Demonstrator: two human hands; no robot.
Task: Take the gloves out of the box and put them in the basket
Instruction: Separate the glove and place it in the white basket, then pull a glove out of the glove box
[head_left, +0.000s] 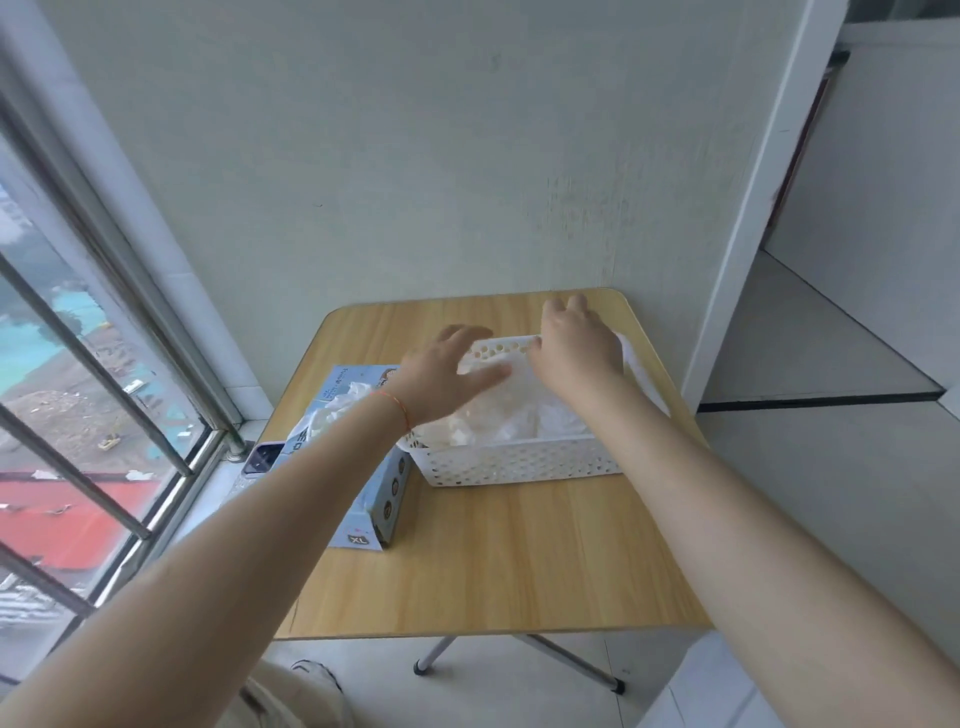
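Both hands (447, 374) over crosswise basket (519, 460)

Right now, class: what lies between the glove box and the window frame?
In the head view, a phone lies on the sill between the glove box and the window frame.

The basket (519, 460) is white, its walls dotted all over with small round holes. In it lie gloves (498, 415) — clear, milky plastic. Left of the basket the box (358, 467) is pale blue with dark round marks down its side. Under the basket the table (519, 561) is light wood grain — yellowish. A thin orange-red cord (397, 405) circles one wrist.
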